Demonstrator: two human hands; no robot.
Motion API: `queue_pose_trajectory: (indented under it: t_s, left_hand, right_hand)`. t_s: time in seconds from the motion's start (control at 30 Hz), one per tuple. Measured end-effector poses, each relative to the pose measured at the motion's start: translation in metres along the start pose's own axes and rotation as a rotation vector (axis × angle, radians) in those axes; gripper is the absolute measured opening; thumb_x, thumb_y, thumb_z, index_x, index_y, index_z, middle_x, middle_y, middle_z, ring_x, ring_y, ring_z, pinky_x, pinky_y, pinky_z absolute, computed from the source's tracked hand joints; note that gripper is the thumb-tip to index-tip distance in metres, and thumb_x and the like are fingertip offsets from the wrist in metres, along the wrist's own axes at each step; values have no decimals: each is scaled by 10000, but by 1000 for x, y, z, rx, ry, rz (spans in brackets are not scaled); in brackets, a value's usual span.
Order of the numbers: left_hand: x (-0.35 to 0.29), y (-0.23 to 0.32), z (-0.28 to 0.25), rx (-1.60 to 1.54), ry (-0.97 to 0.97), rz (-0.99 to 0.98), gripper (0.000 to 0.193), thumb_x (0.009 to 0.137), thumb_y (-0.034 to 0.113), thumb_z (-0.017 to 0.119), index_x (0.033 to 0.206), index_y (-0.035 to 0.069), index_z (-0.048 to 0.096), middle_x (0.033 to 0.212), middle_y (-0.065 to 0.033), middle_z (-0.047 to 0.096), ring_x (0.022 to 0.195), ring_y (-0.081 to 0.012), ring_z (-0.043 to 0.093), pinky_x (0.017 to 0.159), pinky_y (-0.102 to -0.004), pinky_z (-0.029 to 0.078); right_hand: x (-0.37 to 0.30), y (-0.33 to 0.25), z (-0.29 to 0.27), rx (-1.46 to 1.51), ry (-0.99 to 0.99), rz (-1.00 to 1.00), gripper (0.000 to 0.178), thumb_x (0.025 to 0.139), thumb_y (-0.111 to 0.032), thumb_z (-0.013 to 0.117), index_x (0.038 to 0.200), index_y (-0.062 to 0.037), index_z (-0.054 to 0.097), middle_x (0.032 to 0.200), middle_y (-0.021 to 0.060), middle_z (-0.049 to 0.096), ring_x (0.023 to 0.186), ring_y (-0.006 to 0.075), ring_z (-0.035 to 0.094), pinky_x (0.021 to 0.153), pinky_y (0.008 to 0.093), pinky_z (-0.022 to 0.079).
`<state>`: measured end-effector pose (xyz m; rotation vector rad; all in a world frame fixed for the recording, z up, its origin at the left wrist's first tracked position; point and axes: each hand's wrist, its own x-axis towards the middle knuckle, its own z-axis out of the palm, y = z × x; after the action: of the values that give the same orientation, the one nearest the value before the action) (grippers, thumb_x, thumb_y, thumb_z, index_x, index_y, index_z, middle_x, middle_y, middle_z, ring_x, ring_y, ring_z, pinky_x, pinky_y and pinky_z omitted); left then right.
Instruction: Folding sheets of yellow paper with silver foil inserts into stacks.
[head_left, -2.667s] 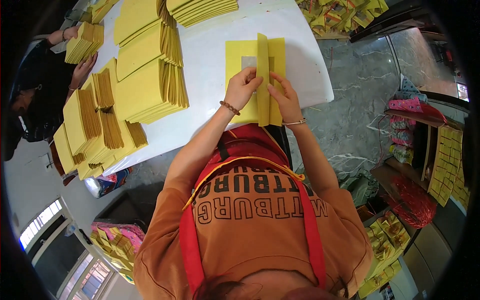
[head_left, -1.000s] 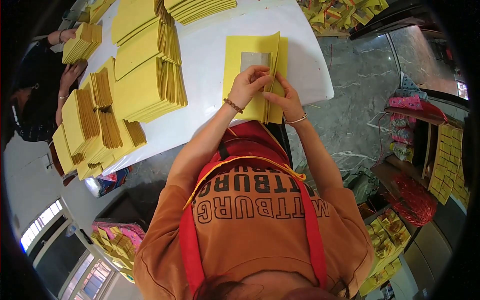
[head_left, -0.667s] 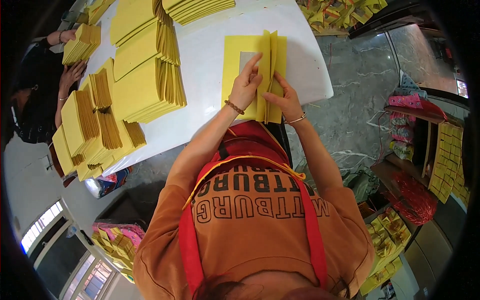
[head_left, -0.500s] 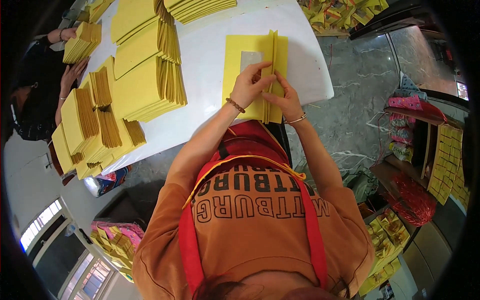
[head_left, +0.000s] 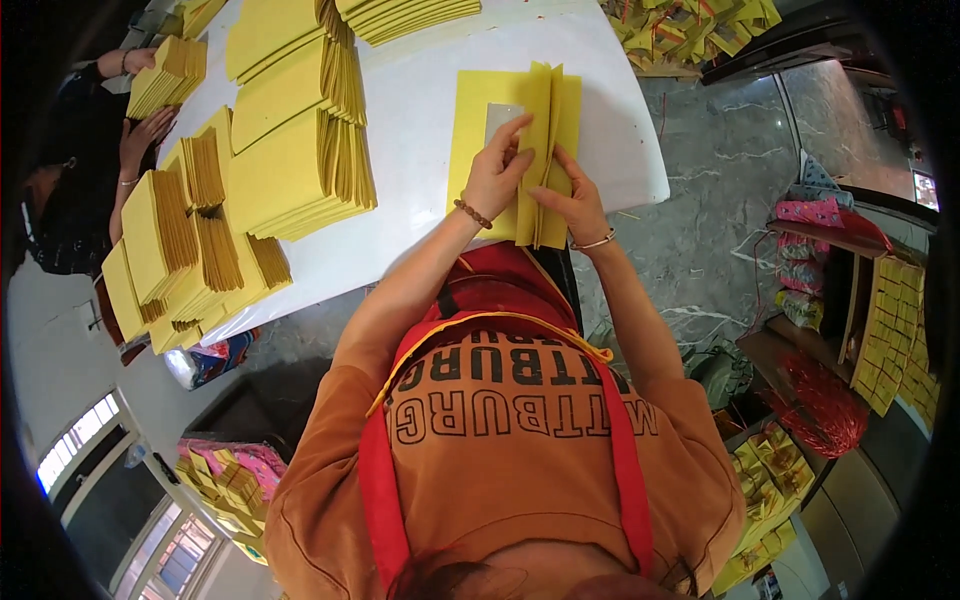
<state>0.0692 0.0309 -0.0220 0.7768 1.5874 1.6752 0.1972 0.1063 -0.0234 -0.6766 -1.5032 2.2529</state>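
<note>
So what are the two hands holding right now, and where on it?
Both hands work a stack of yellow paper sheets on the white table. The left hand presses its near middle; the right hand pinches the upright folded sheets' near edge.
</note>
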Motion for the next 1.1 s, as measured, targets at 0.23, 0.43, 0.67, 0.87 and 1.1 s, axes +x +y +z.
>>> queue_pose_trajectory:
  t_s: [0.23,0.43,0.67,0.87,1.1]
  left_hand:
    - [0,9,1,92,-58,-54,350,797,100,614,1139,52,558,772,-20,500,616,-84,424,542,-228,380]
    - [1,5,0,187,-64,21,366,765,144,669,1107,49,581,747,-21,480,607,-85,412,536,-230,366]
    - [-1,3,-1,129,-29,-22,310,814,99,587,1120,52,572,729,-20,483,608,-84,414,549,-228,371]
    - [-1,9,1,142,-20,-10,280,820,80,563,1096,45,585,742,-26,507,603,-85,413,541,-235,372]
    - [1,-2,-1,181,-59,65,350,764,145,666,1092,47,592,720,-20,477,588,-92,406,522,-236,353]
  right_hand:
    - [-1,0,0,-25,1,-16,724,746,-57,661,1345,16,262,1293,90,396,1133,150,432,923,272,386]
    - [2,9,-5,-120,10,-70,719,751,-49,659,1346,15,260,1272,84,418,1116,146,445,912,270,395]
    - [0,1,0,0,11,-11,717,755,-41,651,1348,20,253,1287,84,405,1121,140,437,914,267,391]
    - [0,2,-1,-50,7,-41,715,753,-37,649,1349,12,258,1294,78,397,1128,140,431,924,270,384]
    - [4,14,-7,-129,-3,-87,725,748,-43,661,1348,10,258,1289,80,399,1139,144,422,925,273,384]
